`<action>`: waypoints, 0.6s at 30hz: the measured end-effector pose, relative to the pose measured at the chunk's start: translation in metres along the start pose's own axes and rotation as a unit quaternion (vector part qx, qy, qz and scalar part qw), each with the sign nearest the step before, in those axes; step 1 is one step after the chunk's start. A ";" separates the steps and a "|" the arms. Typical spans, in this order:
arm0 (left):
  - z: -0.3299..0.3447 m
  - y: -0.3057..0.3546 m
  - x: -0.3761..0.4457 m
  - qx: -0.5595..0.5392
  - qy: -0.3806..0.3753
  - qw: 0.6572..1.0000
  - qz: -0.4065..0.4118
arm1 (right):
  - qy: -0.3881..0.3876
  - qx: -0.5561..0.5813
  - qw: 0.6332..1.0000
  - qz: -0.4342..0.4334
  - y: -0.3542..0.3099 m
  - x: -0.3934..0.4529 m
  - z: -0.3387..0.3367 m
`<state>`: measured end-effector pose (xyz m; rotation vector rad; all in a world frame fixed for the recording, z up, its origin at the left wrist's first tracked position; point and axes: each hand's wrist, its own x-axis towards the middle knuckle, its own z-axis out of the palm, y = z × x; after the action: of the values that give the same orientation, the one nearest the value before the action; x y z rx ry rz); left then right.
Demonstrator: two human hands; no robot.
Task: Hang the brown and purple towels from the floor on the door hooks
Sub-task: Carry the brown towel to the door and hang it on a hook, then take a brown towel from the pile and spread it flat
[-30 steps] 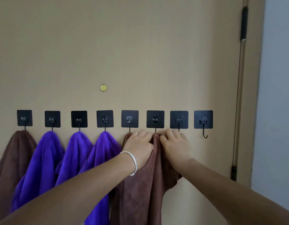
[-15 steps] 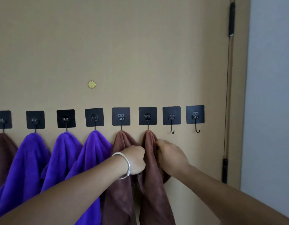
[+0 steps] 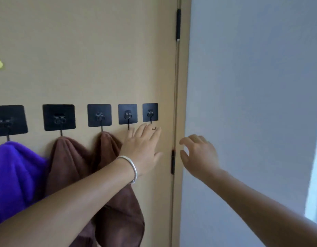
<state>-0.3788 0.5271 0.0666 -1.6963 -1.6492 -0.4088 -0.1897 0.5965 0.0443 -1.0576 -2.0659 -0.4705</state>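
Brown towel (image 3: 118,202) hangs off the hook just left of my left hand (image 3: 142,148), second brown towel (image 3: 68,168) on the next hook further left, purple towel (image 3: 17,175) beyond that — all three draped long axis straight down the door (image 3: 82,50). Both my hands are empty, fingers spread: left flat near the door, fingertips right at the two bare hooks (image 3: 127,114), one of which (image 3: 150,113) pokes out between my fingers; right hand (image 3: 198,155) loosely curled, apart from the left, out past the door edge in front of the grey wall (image 3: 252,86), touching nothing. Floor is out of view, so I can't tell if any towels are left down there — judging from two free hooks, probably yes. Key relation: free hooks sit directly above my left fingertips, well left of my right hand, so left is the nearer hand; any remaining towel would lie below and behind both hands.
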 end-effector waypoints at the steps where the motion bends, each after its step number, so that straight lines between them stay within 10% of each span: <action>1: 0.003 0.013 0.003 -0.018 -0.001 1.000 0.007 | 0.003 -0.027 1.000 0.012 0.010 -0.010 -0.012; 18: -0.089 0.323 -0.010 -0.280 0.105 0.904 0.305 | -0.005 -0.353 0.897 0.267 0.105 -0.245 -0.266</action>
<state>-0.0476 0.4860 0.0329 -2.3730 -0.8013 -0.7645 0.1087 0.3667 0.0287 -1.9757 -1.5090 -0.9518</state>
